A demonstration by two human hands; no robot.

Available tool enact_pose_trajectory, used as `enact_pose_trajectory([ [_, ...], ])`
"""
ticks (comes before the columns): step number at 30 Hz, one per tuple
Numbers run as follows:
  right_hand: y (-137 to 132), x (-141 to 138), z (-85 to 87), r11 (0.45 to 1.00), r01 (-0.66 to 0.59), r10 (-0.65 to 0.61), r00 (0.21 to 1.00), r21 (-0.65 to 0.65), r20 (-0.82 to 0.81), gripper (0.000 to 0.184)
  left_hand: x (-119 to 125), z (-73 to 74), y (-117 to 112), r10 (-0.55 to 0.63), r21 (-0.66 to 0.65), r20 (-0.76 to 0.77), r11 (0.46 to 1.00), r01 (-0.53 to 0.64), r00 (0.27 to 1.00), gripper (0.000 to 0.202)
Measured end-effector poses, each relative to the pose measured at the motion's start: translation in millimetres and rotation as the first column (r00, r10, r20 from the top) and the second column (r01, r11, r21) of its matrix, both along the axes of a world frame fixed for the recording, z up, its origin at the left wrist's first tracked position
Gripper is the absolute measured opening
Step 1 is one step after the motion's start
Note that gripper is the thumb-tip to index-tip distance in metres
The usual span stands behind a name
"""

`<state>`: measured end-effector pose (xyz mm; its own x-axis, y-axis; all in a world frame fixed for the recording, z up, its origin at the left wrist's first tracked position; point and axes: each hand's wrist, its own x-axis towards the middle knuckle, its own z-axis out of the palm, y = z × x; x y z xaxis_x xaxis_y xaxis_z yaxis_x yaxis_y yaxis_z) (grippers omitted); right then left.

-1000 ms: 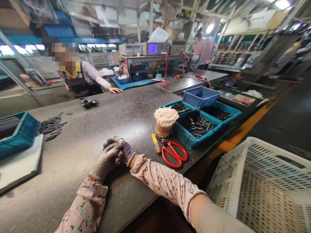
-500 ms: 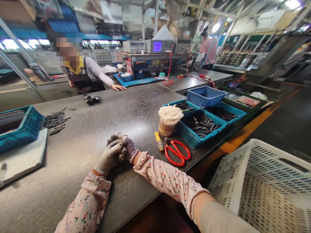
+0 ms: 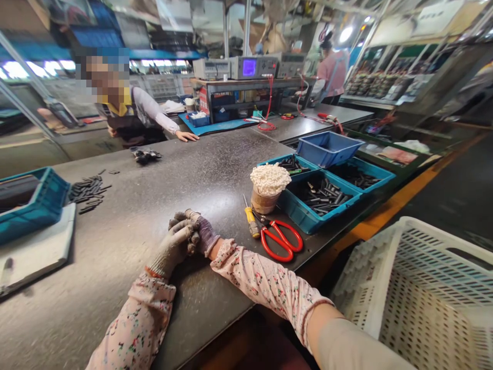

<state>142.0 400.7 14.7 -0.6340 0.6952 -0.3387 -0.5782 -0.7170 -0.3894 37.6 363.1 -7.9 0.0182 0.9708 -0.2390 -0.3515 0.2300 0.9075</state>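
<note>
Standing far left: a teal bin [image 3: 50, 200], with a whitish board [image 3: 38, 257] just in front; both run out of view.
Black pieces [image 3: 88, 190]: loosely heaped just right of the bin.
Tabletop [image 3: 127, 221]: dark, scuffed, shiny; a broad stretch gives sideways room between heap and gloves.
Left hand [image 3: 175, 244]: in a greyed knit glove with an orange-trimmed cuff, fingers curled, clasped into the right.
Co-worker's hand [image 3: 187, 136]: resting along the far edge, well apart.
Right hand [image 3: 204, 232]: gloved, purplish at the back, fingers folded with the left; whether anything lies between the palms cannot be told.
Near edge: slants beneath the right forearm.
Screwdriver [image 3: 252, 224]: lying right of the right hand, nearest to it; worn yellow handle, thin shaft pointing away.
Snips [image 3: 280, 238]: beside the screwdriver, glossy red looped handles near the table's edge.
Cup [image 3: 265, 201]: brownish, heaped with cream-white bits, behind both tools.
Teal trays [image 3: 308, 223]: crowding the right edge with dark pieces, beside a blue tub [image 3: 327, 151].
Crate [image 3: 389, 262]: white, slotted, beyond that edge.
</note>
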Motion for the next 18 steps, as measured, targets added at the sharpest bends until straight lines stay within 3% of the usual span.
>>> enact_pose_trajectory([
  [8, 2.5, 0.2, -3.4, 0.999, -0.02, 0.021, 0.999, 0.026, -0.026, 0.025, 15.9, 21.1, -6.0, 0.014, 0.017, 0.009, 1.0, -0.014, 1.0, 0.034],
  [13, -2.4, 4.0, 7.9, 1.0, -0.006, 0.006, 1.0, -0.001, 0.011, 0.025, 17.4, 24.4, -7.1, 0.038, 0.022, -0.003, 0.999, -0.038, 0.999, 0.028],
  [18, -3.0, 4.7, 9.5, 1.0, -0.009, 0.009, 1.0, 0.023, 0.022, 0.03, 21.7, 30.5, -8.3, -0.029, -0.024, 0.041, 0.999, 0.03, 0.999, 0.035],
])
